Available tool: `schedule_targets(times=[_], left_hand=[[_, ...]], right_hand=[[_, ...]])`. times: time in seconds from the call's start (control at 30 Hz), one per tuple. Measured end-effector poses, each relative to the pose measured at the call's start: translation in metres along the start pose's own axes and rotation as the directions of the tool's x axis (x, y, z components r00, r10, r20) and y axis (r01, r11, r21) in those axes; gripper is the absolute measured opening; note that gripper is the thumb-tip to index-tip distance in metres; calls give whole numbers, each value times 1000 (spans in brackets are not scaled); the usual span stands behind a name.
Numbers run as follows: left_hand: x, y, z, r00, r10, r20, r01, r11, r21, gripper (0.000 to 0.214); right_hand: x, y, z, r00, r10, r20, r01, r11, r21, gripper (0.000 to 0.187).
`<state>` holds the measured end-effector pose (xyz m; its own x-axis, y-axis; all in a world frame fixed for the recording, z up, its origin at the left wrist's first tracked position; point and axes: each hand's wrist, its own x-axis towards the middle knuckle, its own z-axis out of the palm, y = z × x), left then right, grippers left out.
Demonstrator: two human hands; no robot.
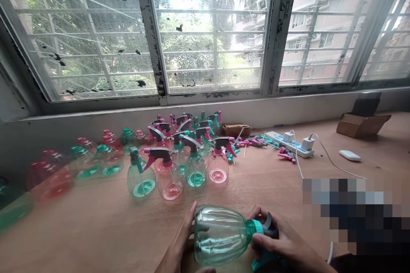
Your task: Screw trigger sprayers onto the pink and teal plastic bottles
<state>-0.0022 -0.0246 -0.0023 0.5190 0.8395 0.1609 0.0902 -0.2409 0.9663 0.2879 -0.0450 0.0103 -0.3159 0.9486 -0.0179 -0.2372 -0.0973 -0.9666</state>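
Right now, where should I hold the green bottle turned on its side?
Probably by the teal collar, coming from the right with the right grip: it is much narrower than the body. The left grip could steady the wide base from the left, since the green bottle lies base leftward, neck rightward.

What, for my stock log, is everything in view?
Held spray bottle: one, green, sideways between the hands
Standing spray bottles: over ten, green and pink, centre
Bottles without spray heads: about ten, green and red, left
Loose spray heads: several, pink and teal, back centre
Power strip: one, white-blue, back right
Plugs: two, white, in strip
Cables: at least two, white, right
Flat case: one, white, right
Open box: one, brown, back right
Small box: one, brown, back centre
Table: one, brown, underneath
Windows: several, grey-framed, back
Left hand: one, at bottle's base
Right hand: one, at bottle's neck
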Motion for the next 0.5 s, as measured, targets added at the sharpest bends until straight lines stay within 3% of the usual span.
schedule_targets(times=[0.17,0.3,0.5], left_hand=[[-2,4,2,1000,-11,6,12,996,-91,114],[-3,8,3,999,-19,39,25,988,-150,104],[0,0,2,1000,-4,-17,5,1000,8,107]], right_hand=[[1,2,-1,999,-13,44,13,1000,-11,40],[1,1,-1,999,-9,37,10,1000,-17,41],[0,0,0,1000,-8,10,9,999,-43,41]])
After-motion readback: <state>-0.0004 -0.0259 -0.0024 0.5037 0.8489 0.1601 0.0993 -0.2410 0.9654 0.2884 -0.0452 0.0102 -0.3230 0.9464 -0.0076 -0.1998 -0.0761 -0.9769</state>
